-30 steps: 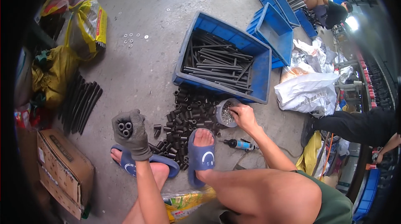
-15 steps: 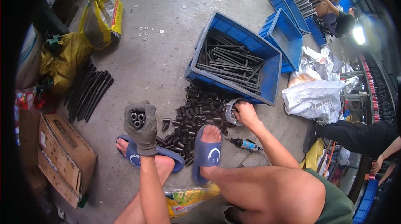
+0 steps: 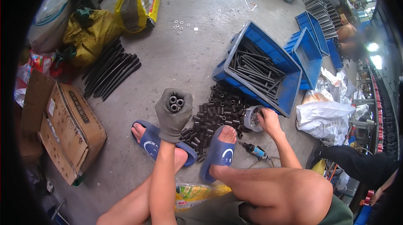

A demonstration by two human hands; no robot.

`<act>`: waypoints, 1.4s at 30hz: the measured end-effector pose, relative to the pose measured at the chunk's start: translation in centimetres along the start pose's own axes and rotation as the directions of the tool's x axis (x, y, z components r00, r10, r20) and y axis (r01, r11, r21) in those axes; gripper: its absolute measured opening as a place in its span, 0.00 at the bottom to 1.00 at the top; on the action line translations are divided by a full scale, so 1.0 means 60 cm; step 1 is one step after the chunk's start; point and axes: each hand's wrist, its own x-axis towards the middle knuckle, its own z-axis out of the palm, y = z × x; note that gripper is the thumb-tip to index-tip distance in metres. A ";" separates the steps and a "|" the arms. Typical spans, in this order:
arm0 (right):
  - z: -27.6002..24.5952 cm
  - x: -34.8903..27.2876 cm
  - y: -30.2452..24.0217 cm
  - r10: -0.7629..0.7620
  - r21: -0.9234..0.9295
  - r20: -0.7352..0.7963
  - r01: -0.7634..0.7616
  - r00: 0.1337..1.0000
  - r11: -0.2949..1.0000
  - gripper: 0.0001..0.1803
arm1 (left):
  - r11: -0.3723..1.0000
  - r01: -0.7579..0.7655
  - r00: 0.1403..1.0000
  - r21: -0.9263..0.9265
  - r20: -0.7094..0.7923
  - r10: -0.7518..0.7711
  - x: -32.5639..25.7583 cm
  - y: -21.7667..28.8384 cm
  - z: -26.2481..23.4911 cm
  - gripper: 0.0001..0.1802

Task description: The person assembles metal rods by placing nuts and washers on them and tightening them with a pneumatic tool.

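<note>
My left hand [image 3: 174, 116], in a grey glove, is closed round three dark tubular sleeves [image 3: 175, 102] whose round hollow ends face up. My bare right hand [image 3: 268, 121] is at the rim of a small whitish tub [image 3: 247, 121] that holds small metal parts [image 3: 254, 118]. Its fingers are bent together at the tub's inner edge; what they pinch, if anything, is too small to make out. Between my hands, a pile of short black sleeves [image 3: 218, 109] lies on the floor. A blue air tool [image 3: 257, 151] with a hose lies below the tub.
A blue crate [image 3: 289, 86] of black rods [image 3: 256, 67] stands beyond the pile, with other blue crates [image 3: 308, 53] behind. Left are black tubes [image 3: 115, 71], sacks [image 3: 94, 34] and a cardboard box [image 3: 75, 128]. Washers [image 3: 179, 25] lie on the floor. A person's leg [image 3: 357, 160] is at right.
The whole view has shifted, so the scene sits further right. My right hand has drawn back from inside the tub to its rim. My left hand still grips the three sleeves.
</note>
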 end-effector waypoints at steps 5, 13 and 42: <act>-0.033 0.001 -0.026 0.041 0.163 -0.023 -0.036 0.999 0.986 0.11 | 0.998 0.003 1.000 -0.063 -0.017 -0.004 0.003 0.013 0.003 0.10; -0.129 0.109 -0.381 -0.344 0.547 -0.262 0.432 0.902 0.717 0.05 | 1.000 -0.012 0.999 0.000 0.030 0.012 -0.001 0.004 0.005 0.13; -0.124 0.147 -0.469 -0.312 0.684 0.126 0.145 0.942 0.715 0.10 | 0.999 -0.039 0.994 0.008 0.099 0.038 0.001 -0.006 -0.006 0.15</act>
